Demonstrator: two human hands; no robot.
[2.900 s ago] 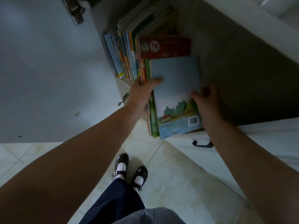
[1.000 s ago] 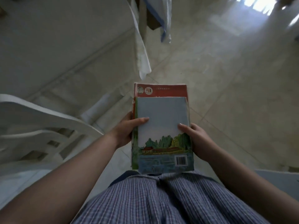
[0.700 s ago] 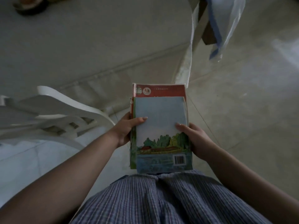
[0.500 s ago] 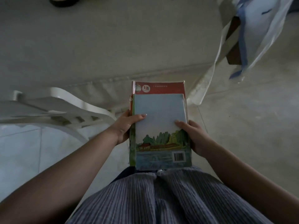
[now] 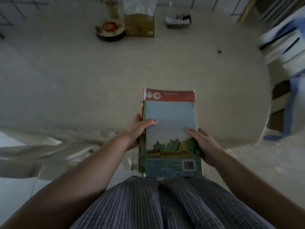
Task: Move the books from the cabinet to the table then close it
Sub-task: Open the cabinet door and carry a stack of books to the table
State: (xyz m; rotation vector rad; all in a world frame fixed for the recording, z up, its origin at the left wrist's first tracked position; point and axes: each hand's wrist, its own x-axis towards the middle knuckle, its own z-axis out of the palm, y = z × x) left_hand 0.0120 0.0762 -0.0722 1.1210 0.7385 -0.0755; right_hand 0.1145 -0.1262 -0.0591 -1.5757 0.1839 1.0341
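While the stack of books (image 5: 170, 129) sits clamped between the left hand (image 5: 137, 132) and right hand (image 5: 203, 144) — thumbs on the top cover, fingers curled under — its long axis points straight away from the body, far end already over the near edge of the surface (image 5: 115, 76). Neither hand looks closer. Ahead the pale top looks bare — a bowl (image 5: 109, 31) and carton (image 5: 140, 22) sit well apart at the back.
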